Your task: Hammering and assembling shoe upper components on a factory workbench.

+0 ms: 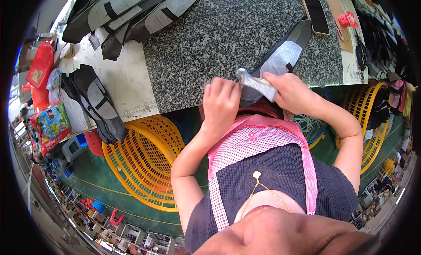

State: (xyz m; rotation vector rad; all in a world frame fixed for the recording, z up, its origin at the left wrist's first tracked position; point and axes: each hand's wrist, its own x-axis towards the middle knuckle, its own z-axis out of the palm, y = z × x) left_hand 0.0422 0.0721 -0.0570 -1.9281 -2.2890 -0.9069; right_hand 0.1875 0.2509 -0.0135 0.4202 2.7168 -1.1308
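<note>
A dark shoe upper piece (pixel 283 57) with a light grey panel and a small black tab lies at the near edge of a speckled stone slab (pixel 206 44). Its near end reaches down to my left hand (pixel 220 103), whose curled fingers are closed at that end; the fingertips are partly hidden. My right hand (pixel 291 92) is closed around a hammer with a silver metal head (pixel 258 85), held over the upper. The hammer's round face points toward my left hand, and most of its handle is hidden in my grip.
More shoe upper pieces (pixel 127 16) are piled at the far left, and another stack (pixel 98 103) hangs over the table's left edge. A phone (pixel 316 11) and a red object (pixel 347 19) lie at the far right. Yellow plastic baskets (pixel 144 163) stand below the table.
</note>
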